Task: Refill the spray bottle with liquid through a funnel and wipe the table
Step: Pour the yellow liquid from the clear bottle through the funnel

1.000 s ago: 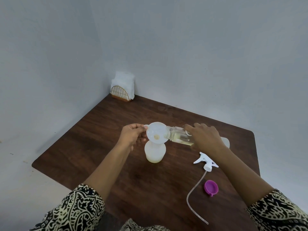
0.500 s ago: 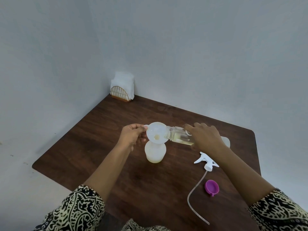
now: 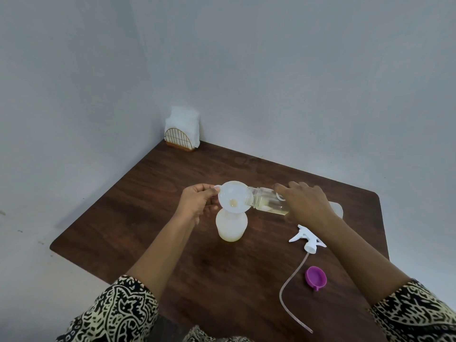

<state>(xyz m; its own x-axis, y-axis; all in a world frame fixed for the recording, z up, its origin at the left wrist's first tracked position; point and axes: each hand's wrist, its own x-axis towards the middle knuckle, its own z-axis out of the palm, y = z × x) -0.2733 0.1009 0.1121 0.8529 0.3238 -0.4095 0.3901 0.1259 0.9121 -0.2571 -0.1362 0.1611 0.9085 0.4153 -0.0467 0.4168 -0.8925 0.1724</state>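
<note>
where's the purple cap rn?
Head view: the purple cap lies on the table at the near right, beside the tube of the detached spray head, under the person's right forearm.

Table (image 3: 158,208): dark brown wood grain, rounded corners.

On it:
- Napkin holder (image 3: 179,141), gold wire, arched front, filled with white napkins (image 3: 183,119); upright in the far corner.
- Spray bottle (image 3: 231,227), translucent white, open-necked, upright near the middle; pale yellowish liquid at its base.
- Trigger sprayer (image 3: 308,240), white, on its side, right of the bottle, well apart from it; its clear dip tube (image 3: 288,285) curves toward the near edge.
- Cap (image 3: 315,278), purple, open side up, just right of the tube.
- Pale flat item (image 3: 336,208) by the right corner, mostly hidden; kind cannot be told.
</note>
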